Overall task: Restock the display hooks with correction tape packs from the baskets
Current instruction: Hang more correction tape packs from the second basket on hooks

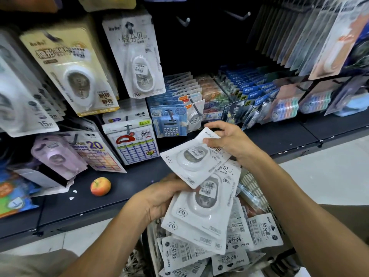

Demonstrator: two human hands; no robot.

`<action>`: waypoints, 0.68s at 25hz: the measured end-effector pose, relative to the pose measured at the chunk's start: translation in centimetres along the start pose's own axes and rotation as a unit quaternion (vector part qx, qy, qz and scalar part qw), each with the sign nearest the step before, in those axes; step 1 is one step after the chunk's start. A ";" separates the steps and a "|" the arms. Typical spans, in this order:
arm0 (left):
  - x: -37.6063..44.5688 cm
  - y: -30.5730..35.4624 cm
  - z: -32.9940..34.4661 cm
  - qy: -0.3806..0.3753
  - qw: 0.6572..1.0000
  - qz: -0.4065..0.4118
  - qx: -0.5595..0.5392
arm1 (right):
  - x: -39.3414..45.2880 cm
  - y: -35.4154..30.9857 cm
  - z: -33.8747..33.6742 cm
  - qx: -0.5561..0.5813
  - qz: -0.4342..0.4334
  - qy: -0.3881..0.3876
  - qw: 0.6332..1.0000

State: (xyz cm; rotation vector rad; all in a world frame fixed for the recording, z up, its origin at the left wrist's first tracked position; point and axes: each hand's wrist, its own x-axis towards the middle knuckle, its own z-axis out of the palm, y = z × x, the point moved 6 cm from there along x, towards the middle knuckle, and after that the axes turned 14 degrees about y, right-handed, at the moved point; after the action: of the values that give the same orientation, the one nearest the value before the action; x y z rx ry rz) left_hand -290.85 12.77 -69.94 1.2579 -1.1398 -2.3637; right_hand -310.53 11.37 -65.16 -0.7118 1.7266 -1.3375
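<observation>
My left hand [159, 196] grips a stack of white correction tape packs [197, 214] from underneath, above the basket. My right hand [227, 140] pinches the top edge of one white correction tape pack [191, 160] that lies tilted over the stack. A white plastic basket [253, 188] below my hands holds several more of the same packs [259, 230]. The same kind of pack [135, 56] hangs on a display hook at the upper middle. Two bare hooks [184, 21] stick out of the dark back panel above.
A cream pack [73, 64] and other tape packs hang at the left. Label and calculator packs [171, 118] hang in the middle, blue-carded packs [251, 86] at the right. An apple [100, 186] lies on the dark shelf [123, 198]. Pale floor shows at the right.
</observation>
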 end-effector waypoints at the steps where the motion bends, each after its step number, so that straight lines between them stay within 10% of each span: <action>1: 0.2 0.3 0.0 0.015 1.000 0.014 0.010 | 0.1 -0.7 -0.9 0.037 -0.020 0.029 0.999; 5: 0.7 3.1 -2.4 0.119 0.988 0.096 0.015 | 0.2 -4.5 -6.7 0.191 -0.070 0.069 0.977; 9: 0.4 4.9 -2.0 0.093 0.987 0.134 -0.013 | -2.0 -4.0 -2.8 0.001 0.002 -0.088 0.996; 14: -0.7 4.5 0.3 0.017 0.995 0.068 -0.067 | -2.8 -4.7 1.2 -0.123 -0.150 0.126 0.973; 17: -2.5 6.7 -0.1 0.096 0.985 0.127 -0.066 | -3.8 -6.0 -0.5 0.010 -0.127 0.218 0.968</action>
State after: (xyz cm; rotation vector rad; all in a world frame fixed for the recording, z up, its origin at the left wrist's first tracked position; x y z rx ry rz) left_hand -290.26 9.51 -63.64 1.1871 -0.9997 -2.0489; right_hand -309.39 13.07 -58.35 -0.6796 2.0083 -1.7888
